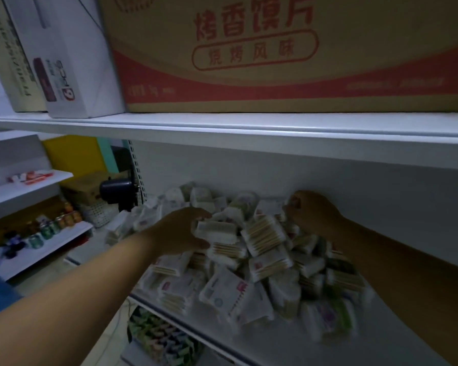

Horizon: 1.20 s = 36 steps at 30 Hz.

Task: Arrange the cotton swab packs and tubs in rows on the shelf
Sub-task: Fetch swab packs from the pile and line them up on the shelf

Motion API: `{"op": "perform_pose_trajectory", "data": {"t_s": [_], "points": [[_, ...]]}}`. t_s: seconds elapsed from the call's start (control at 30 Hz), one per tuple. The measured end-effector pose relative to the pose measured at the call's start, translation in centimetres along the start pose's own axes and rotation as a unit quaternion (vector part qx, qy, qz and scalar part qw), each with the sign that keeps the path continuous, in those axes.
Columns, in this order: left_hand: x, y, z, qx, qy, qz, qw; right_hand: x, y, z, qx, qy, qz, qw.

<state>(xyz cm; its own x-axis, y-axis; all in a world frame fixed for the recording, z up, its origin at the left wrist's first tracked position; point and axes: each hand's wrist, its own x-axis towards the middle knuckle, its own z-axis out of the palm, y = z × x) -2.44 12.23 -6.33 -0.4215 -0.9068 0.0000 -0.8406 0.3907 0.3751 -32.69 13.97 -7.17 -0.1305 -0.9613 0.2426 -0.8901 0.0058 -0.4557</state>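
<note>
The left hand (pixel 180 231) grips 1 pack (pixel 216 229) atop the heap (pixel 262 268) on the shelf (pixel 283 350); the right hand (pixel 313 212) curls behind, grasp unclear. Lifting straight up should avoid spills.

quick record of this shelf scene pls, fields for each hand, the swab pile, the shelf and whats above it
left hand: grips a cotton swab pack on top of the pile
right hand: fingers curled at the pile's back edge; unclear whether it holds anything
pile: cotton swab packs heaped loosely, not in rows
shelf: white, bare strip along the front
above: brown and red carton on the upper shelf
</note>
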Motion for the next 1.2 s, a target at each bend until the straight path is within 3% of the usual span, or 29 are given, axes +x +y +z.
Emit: {"op": "perform_pose_trajectory", "data": {"t_s": [0.17, 0.33, 0.43, 0.53, 0.6, 0.67, 0.77, 0.97, 1.2], "points": [[3.1, -0.4, -0.3, 0.044, -0.092, 0.069, 0.992, 1.7, -1.8, 1.6, -0.015, -0.008, 0.117, 0.993], [5.8, -1.1, -1.3, 0.004, -0.161, 0.147, 0.976, 2.6, -2.9, 1.6, 0.057, -0.014, 0.235, 0.970], [7.0, -1.9, -1.7, -0.011, -0.160, 0.181, 0.970, 2.8, -3.8, 1.4, 0.066, 0.015, 0.245, 0.967], [7.6, -3.0, -2.3, -0.152, -0.100, 0.153, 0.971, 2.3, -5.1, 0.4, 0.142, 0.062, 0.259, 0.953], [8.0, -3.7, -3.5, -0.319, -0.044, 0.116, 0.940, 1.5, -5.8, -0.5, 0.262, 0.101, 0.276, 0.919], [8.6, -4.0, -4.7, -0.427, -0.012, 0.083, 0.900, -0.2, -6.0, -1.1, 0.398, 0.137, 0.278, 0.863], [8.8, -2.7, -5.3, -0.526, -0.062, 0.050, 0.847, -3.4, -5.6, -1.4, 0.526, 0.132, 0.274, 0.794], [6.6, 4.3, -2.1, -0.532, -0.205, 0.080, 0.818, -12.0, -3.8, -2.8, 0.610, 0.120, 0.273, 0.734], [-0.4, 16.3, 5.0, -0.473, -0.294, 0.155, 0.816, -25.7, 1.8, -6.7, 0.569, 0.187, 0.283, 0.749]]}}
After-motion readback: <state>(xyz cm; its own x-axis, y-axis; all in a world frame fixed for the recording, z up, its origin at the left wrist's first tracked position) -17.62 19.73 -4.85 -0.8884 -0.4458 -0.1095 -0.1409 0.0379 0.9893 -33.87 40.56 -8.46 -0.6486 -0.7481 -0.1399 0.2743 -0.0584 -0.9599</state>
